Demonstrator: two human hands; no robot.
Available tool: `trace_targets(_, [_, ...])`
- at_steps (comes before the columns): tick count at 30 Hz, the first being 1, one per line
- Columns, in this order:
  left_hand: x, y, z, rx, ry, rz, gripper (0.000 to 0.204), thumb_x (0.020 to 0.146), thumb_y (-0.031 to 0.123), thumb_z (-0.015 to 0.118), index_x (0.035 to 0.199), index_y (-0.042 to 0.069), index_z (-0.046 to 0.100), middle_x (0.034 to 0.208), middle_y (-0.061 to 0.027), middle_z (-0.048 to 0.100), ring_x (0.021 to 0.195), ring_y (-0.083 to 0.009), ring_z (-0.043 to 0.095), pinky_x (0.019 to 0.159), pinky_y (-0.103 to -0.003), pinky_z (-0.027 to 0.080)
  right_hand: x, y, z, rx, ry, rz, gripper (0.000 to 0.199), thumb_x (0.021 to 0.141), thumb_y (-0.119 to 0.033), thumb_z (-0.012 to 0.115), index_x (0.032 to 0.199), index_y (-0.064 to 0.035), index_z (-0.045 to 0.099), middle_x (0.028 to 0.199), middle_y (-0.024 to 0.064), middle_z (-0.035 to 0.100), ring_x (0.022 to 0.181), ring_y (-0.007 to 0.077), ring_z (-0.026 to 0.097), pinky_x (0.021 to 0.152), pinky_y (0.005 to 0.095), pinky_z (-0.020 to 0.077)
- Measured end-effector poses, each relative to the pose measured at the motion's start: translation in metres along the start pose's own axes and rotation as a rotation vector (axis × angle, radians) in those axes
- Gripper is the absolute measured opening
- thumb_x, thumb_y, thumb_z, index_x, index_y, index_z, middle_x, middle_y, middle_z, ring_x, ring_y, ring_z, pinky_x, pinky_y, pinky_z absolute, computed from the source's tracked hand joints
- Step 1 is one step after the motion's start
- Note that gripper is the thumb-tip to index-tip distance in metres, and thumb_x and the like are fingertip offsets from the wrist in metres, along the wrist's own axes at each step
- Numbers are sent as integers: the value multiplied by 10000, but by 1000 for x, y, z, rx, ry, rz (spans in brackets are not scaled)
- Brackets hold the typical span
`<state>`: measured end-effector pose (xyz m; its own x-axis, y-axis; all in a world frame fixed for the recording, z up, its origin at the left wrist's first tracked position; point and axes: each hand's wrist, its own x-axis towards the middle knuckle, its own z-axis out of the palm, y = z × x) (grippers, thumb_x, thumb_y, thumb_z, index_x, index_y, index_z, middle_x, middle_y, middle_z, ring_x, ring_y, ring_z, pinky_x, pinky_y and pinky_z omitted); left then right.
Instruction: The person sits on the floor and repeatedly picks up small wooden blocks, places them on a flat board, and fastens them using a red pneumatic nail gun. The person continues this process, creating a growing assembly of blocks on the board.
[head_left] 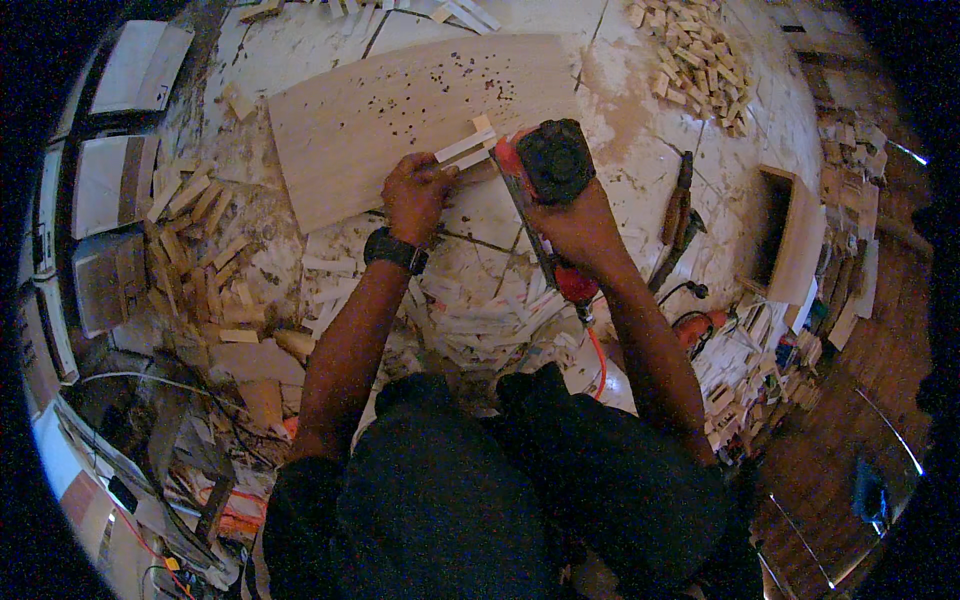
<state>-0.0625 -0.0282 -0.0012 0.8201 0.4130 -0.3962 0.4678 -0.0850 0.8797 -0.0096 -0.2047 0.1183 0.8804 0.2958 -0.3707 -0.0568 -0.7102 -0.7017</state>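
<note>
My left hand (pixel 412 198) is closed on the near ends of light wooden strips (pixel 466 150), with a dark watch at its wrist. A small block lies across the strips' far ends. My right hand (pixel 582 228) is wrapped round a red and black air nail gun (pixel 553 162). The gun's nose end reaches the right ends of the strips; whether it touches them I cannot tell. An orange air hose (pixel 600 350) runs from the gun's lower end. Beneath the strips lies a flat wooden board (pixel 335 140), with many small dark bits scattered on it.
Piles of small wood blocks lie at the far right (pixel 705 75) and on the left (pixel 195 225). To the right are a dark hand tool (pixel 678 200), an open wooden box (pixel 797 245) and an orange power tool (pixel 695 328). Wood scraps (pixel 470 320) litter the floor before my knees.
</note>
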Motion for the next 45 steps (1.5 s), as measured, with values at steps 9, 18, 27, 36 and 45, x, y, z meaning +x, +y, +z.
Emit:
trace_targets(9, [3,-10,2,224,24,134,357,728,168,728,1005,-4,581,728,-96,662,579,-160,622,554,-282,502,3,1,5,-53,52,-178,368,632,-137,616,997,-95,593,918,164,643,841,366,613,738,405,509])
trace_targets(18, [15,-8,-2,258,-129,-44,314,741,239,711,926,2,617,658,-66,654,571,-147,626,561,-287,492,4,-6,-1,60,68,-171,379,673,-100,607,1049,-92,567,977,128,615,852,304,600,727,391,499])
trace_targets(27, [67,61,-24,597,-301,342,258,809,302,582,760,53,627,664,-131,622,560,-269,601,536,-410,477,-44,47,-65,303,318,247,378,641,2,681,994,-34,550,759,44,591,593,167,586,541,308,529])
trace_targets(36, [136,63,-132,433,132,367,559,802,383,602,1184,-16,515,999,-174,640,811,-247,640,701,-354,524,-46,114,-77,-119,296,-145,441,637,3,627,1062,-55,524,890,73,589,671,174,567,597,293,485])
trace_targets(45, [195,-42,-229,1118,471,181,572,706,464,655,1011,-17,594,928,-202,633,856,-347,615,808,-416,492,-63,78,-67,388,343,189,487,628,31,610,1088,-36,466,814,73,562,579,174,565,501,297,490])
